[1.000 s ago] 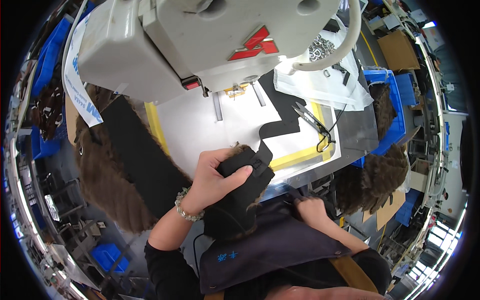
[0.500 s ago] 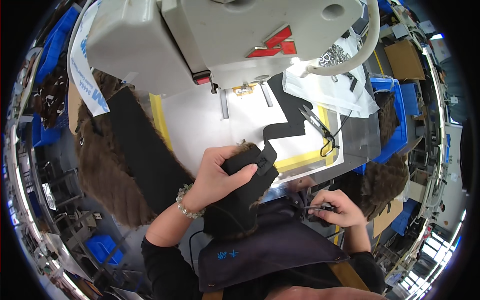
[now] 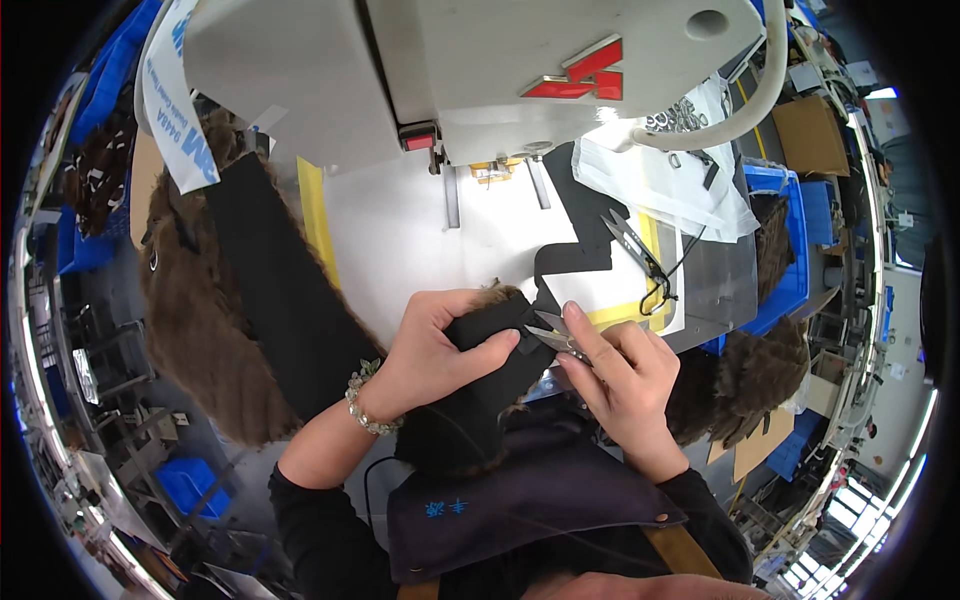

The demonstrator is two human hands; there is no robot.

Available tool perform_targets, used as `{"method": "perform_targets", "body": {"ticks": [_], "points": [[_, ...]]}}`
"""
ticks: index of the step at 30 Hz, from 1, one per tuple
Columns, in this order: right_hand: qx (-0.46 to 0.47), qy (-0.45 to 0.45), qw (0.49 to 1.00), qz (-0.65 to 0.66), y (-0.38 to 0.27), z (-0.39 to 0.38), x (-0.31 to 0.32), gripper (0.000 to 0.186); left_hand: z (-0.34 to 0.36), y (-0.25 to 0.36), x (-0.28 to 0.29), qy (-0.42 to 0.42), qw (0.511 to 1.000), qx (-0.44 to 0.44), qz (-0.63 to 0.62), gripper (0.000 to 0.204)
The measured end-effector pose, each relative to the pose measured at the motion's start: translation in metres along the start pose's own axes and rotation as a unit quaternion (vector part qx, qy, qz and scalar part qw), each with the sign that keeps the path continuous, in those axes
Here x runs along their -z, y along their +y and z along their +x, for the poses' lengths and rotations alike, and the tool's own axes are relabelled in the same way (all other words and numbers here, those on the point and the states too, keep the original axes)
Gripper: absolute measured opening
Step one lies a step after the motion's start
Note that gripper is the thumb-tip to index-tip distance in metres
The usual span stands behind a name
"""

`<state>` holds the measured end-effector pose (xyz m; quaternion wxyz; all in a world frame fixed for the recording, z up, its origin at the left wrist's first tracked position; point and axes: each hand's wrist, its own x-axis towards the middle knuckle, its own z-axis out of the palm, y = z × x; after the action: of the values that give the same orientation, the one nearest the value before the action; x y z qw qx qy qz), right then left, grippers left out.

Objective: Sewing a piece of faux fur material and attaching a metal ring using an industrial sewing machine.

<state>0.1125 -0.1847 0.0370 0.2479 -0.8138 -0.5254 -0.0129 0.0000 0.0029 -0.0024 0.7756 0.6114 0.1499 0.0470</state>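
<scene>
My left hand [image 3: 437, 348] is closed on a black fabric piece [image 3: 462, 408] edged with brown fur, its thumb pressing on top. A black fabric strip [image 3: 578, 255] runs from this piece across the white work surface. Between the thumb and fingers of my right hand [image 3: 632, 385] is a pair of small metal thread snips [image 3: 562, 338]. Their blades lie at the strip's end, close to my left thumb; whether they cut into anything I cannot tell. Large black-handled scissors [image 3: 640, 255] rest to the right of the strip.
Above the work surface stands a grey sewing machine [image 3: 500, 80]. Brown fur pieces [image 3: 200, 340] with a black band [image 3: 290, 300] hang at the left. Metal rings [image 3: 680, 115] lie on white plastic [image 3: 660, 180] at the back right. A blue bin [image 3: 795, 250] stands farther right.
My right hand has come up and left from beside the table's front edge, bringing the snips to the fabric. My left hand has kept its hold on the piece.
</scene>
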Motion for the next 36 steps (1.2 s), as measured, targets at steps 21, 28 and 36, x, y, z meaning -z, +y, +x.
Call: {"method": "perform_targets", "body": {"ticks": [21,28,36], "points": [[0.048,0.031,0.998,-0.001,0.0062,0.0002,-0.0008,0.052,0.0003,0.0025,-0.0014,-0.001,1.000,0.008,-0.007,0.015],[0.051,0.037,0.998,0.007,0.0064,0.0010,0.0003,0.052,0.0004,0.0016,0.0003,-0.006,1.000,0.005,0.012,0.016],[0.062,0.033,0.998,0.003,0.0052,0.0022,0.0036,0.052,0.0003,0.0019,-0.0008,-0.004,1.000,-0.007,0.011,0.017]]}}
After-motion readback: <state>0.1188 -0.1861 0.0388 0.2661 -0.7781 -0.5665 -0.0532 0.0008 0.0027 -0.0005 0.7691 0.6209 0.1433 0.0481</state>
